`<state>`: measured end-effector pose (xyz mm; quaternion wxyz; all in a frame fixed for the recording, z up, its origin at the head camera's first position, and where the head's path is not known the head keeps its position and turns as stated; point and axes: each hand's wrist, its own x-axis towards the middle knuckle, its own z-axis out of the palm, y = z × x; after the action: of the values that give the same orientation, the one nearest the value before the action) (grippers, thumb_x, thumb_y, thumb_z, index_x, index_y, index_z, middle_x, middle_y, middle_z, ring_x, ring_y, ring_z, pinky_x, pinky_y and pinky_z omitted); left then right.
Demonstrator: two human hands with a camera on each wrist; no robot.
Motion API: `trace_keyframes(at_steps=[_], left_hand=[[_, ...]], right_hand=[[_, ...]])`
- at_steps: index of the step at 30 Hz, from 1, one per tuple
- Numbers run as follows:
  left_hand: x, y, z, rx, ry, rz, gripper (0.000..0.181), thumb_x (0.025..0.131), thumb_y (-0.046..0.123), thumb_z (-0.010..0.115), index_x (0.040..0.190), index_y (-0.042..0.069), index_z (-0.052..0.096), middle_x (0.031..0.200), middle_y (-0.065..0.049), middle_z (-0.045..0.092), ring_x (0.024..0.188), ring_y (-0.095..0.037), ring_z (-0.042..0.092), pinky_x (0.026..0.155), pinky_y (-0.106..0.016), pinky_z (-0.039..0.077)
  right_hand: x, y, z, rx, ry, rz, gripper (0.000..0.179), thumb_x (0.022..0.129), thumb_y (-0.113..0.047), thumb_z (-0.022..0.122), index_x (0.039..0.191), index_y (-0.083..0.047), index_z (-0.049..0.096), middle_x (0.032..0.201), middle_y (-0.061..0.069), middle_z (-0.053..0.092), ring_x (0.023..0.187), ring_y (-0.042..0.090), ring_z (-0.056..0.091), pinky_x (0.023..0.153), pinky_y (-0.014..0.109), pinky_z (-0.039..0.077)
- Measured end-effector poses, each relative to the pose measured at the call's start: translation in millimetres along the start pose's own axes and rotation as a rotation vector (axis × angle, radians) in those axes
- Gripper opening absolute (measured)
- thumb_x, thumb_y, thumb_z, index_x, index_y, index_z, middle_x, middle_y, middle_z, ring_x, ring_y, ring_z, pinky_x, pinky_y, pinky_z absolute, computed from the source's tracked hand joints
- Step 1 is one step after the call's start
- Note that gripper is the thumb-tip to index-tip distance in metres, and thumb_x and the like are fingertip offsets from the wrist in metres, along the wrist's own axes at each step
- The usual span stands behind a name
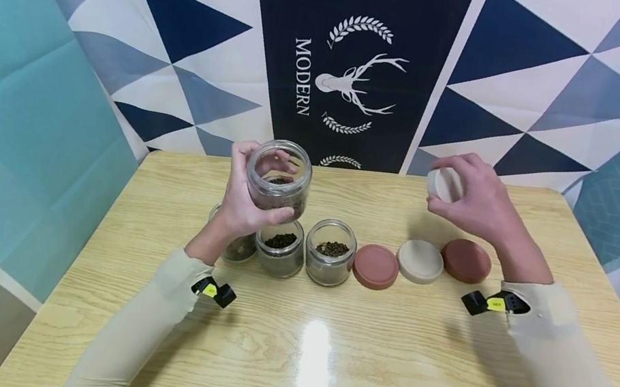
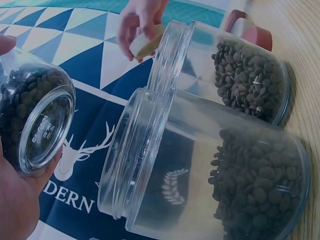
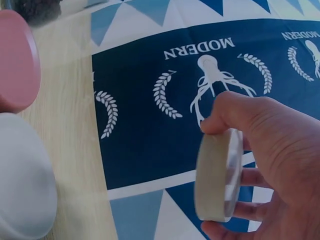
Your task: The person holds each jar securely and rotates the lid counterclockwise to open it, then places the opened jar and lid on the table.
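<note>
My left hand (image 1: 246,200) grips a clear glass jar (image 1: 276,198) above the table, its open mouth tilted toward the head camera. Dark, bean-like pieces (image 2: 27,95) lie inside that jar. In my right hand (image 1: 474,198) a round cream lid (image 1: 444,184) is pinched by its rim, raised over the right side of the table. The right wrist view shows the same lid (image 3: 214,175) turned on edge between thumb and fingers. Under the left hand stand two lidless jars, a middle one (image 1: 277,262) and a right one (image 1: 327,271), both partly filled. A further jar (image 1: 240,249) is partly hidden by that hand.
A pink lid (image 1: 375,266), a cream lid (image 1: 420,261) and a reddish-brown lid (image 1: 466,260) lie in a row right of the jars. The wooden table (image 1: 378,371) ends at a patterned cloth backdrop (image 1: 190,27). Glare marks the table's middle.
</note>
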<state>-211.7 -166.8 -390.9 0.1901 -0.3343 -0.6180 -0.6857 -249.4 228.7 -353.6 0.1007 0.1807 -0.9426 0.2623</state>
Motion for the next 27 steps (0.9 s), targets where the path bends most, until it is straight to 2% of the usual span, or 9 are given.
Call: trace_keyframes(at_steps=[7, 13, 19, 27], left_hand=[[0.0, 0.2, -1.6, 0.003, 0.009, -0.007, 0.098, 0.077, 0.06, 0.101, 0.134, 0.017, 0.033, 0.135, -0.003, 0.062, 0.118, -0.01, 0.073, 0.107, -0.029, 0.064], [0.3, -0.1, -3.3, 0.013, 0.018, -0.008, 0.098, 0.076, 0.061, 0.101, 0.133, 0.017, 0.034, 0.135, -0.014, 0.061, 0.118, -0.009, 0.073, 0.107, -0.028, 0.064], [0.6, -1.5, -1.7, -0.005, 0.003, -0.001, 0.097, 0.077, 0.059, 0.101, 0.133, 0.019, 0.033, 0.135, -0.005, 0.061, 0.119, -0.009, 0.072, 0.106, -0.028, 0.063], [-0.7, -1.4, -1.6, 0.002, -0.005, -0.015, 0.097, 0.077, 0.059, 0.101, 0.134, 0.02, 0.032, 0.136, 0.008, 0.061, 0.12, -0.008, 0.071, 0.108, -0.027, 0.062]], right_hand=[[4.2, 11, 1, -0.096, -0.174, -0.01, 0.056, 0.09, -0.02, 0.086, 0.142, -0.009, 0.07, 0.147, 0.035, 0.061, 0.116, 0.051, 0.059, 0.084, 0.059, 0.052], [9.5, 25, 13, -0.138, -0.242, -0.045, 0.054, 0.088, -0.018, 0.086, 0.139, -0.006, 0.073, 0.14, 0.032, 0.064, 0.111, 0.047, 0.063, 0.087, 0.061, 0.053], [12.6, 38, 30, -0.129, -0.331, -0.035, 0.055, 0.087, -0.019, 0.087, 0.139, -0.005, 0.073, 0.137, 0.033, 0.065, 0.111, 0.047, 0.065, 0.089, 0.063, 0.056], [13.2, 46, 48, -0.13, -0.374, -0.001, 0.05, 0.09, -0.021, 0.085, 0.137, -0.009, 0.074, 0.133, 0.032, 0.066, 0.109, 0.047, 0.064, 0.089, 0.063, 0.058]])
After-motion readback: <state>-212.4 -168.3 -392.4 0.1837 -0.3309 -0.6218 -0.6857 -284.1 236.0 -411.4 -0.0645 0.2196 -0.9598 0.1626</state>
